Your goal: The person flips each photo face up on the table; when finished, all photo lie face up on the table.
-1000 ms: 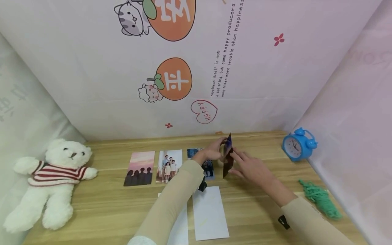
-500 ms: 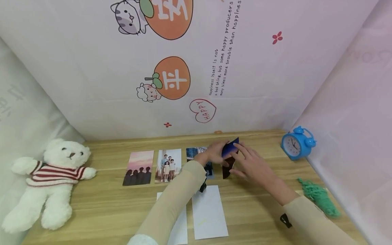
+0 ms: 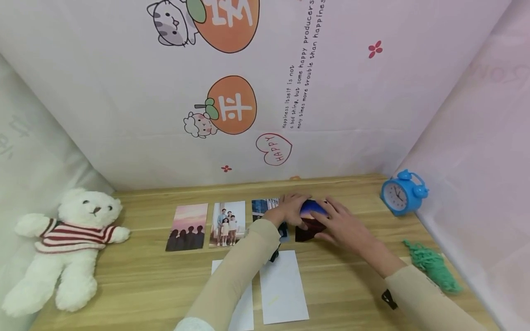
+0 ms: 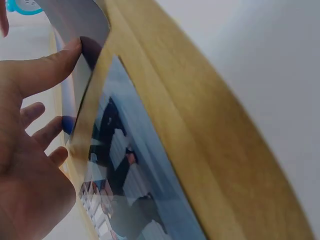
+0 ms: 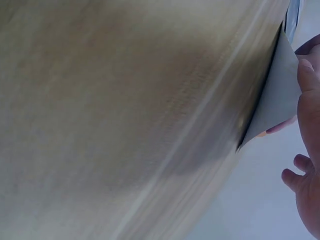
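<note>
A bowed photo (image 3: 305, 234) with a blue-purple sky over a dark lower part is held low over the wooden table, right of other photos. My left hand (image 3: 291, 209) holds its left side; in the left wrist view the thumb (image 4: 72, 47) lies against it, with fingers along its edge. My right hand (image 3: 339, 223) holds its right side, fingers spread over the front. In the right wrist view its pale back (image 5: 275, 95) shows, lifted off the wood on one side. Beside the left hand lies another photo (image 4: 135, 165) of several people, partly hidden in the head view.
Left in the row lie a silhouette photo (image 3: 188, 227) and a family photo (image 3: 227, 225). White sheets (image 3: 283, 287) lie in front. A white teddy bear (image 3: 78, 248) sits left; a blue alarm clock (image 3: 400, 195) and green yarn (image 3: 432, 266) are right. Printed cloth (image 3: 331, 151) stands behind.
The photo was upright and edge-on between both hands; it has tipped down toward the table and its blue-purple front now shows. The right fingers have moved over its front.
</note>
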{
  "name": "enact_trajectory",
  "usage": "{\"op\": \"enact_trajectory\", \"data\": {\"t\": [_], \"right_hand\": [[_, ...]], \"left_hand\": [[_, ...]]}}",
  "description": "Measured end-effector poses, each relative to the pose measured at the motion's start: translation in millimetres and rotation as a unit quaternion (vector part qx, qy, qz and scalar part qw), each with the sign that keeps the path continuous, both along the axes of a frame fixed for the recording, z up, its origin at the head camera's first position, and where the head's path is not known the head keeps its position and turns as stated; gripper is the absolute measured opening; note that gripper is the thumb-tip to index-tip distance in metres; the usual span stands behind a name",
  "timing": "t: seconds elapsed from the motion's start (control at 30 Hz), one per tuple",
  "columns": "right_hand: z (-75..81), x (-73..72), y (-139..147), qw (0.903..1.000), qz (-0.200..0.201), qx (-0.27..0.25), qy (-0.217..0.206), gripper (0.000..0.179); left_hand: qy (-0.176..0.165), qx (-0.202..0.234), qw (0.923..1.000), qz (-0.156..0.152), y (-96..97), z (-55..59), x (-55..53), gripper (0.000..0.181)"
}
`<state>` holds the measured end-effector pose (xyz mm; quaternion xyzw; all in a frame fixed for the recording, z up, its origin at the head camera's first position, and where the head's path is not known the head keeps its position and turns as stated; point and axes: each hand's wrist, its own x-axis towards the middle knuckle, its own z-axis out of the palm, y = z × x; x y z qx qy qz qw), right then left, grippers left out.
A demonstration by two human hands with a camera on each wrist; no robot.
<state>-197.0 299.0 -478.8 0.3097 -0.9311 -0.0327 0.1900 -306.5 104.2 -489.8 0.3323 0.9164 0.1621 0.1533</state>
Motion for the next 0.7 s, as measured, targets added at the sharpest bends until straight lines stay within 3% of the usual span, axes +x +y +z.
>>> {"op": "enact_trajectory", "data": {"t": [0.13, 0.27, 0.7], "right_hand": [[-1.3, 2.6, 0.7, 0.9978, -0.021, 0.013, -0.062, 0.063], [-1.9, 4.9, 2.4, 0.9917, -0.039, 0.033, -0.118, 0.065], [-9.6, 6.4, 7.4, 0.9847, -0.014, 0.018, -0.173, 0.055]], "left_hand": [[0.013, -0.014, 0.9998, 0.007, 2.0, -5.1, -2.6, 0.100], [0.010, -0.018, 0.9998, 0.004, 1.9, -2.6, -1.0, 0.097], [0.033, -0.050, 0.9982, 0.001, 0.2, 2.2, 2.5, 0.077]]}}
